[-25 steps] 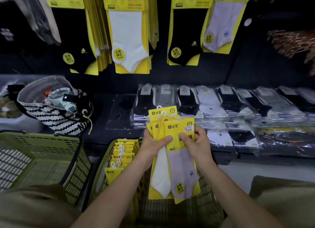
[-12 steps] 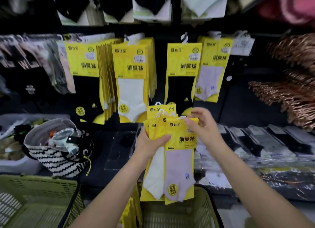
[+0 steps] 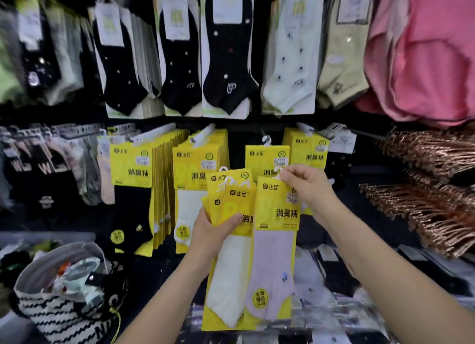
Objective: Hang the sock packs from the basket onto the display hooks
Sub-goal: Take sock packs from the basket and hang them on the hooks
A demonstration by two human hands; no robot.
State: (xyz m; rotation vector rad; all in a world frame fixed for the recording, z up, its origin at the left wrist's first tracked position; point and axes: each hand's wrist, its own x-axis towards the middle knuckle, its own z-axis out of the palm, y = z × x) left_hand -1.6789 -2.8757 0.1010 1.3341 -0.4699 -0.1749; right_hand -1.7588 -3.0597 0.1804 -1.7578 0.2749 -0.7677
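The lilac sock pack (image 3: 276, 240) is at the front of the bunch you hold up mid-scene, near you and just in front of the hanging rows. Your right hand (image 3: 308, 189) pinches its top edge, the fingers (image 3: 289, 175) curled together by the white hanger tab. Your left hand (image 3: 210, 233) grips the fanned packs (image 3: 231, 202) to the left and behind it, with the thumb pressed across their yellow cards. Farther off, the hanging yellow packs (image 3: 131, 168) fill the rack from left to right. Above them hangs a row of dark socks (image 3: 177, 60). A pink garment (image 3: 424, 55) is at the far upper right. A striped bag (image 3: 64, 310) sits at the near left.
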